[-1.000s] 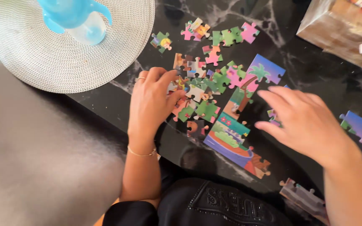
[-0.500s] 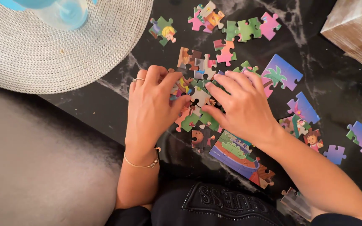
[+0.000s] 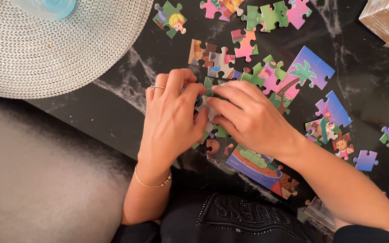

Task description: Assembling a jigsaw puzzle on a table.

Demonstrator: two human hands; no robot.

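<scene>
Hands, left (image 3: 169,121) and right (image 3: 248,118), in pinched grip (fingertips touching) on puzzle pieces (image 3: 209,96).

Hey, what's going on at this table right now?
A person is working on a colourful jigsaw on a black marble table. The left hand and right hand meet over a cluster of green pieces, fingertips pinching them. Loose pieces lie scattered around, beside a woven white placemat.
</scene>
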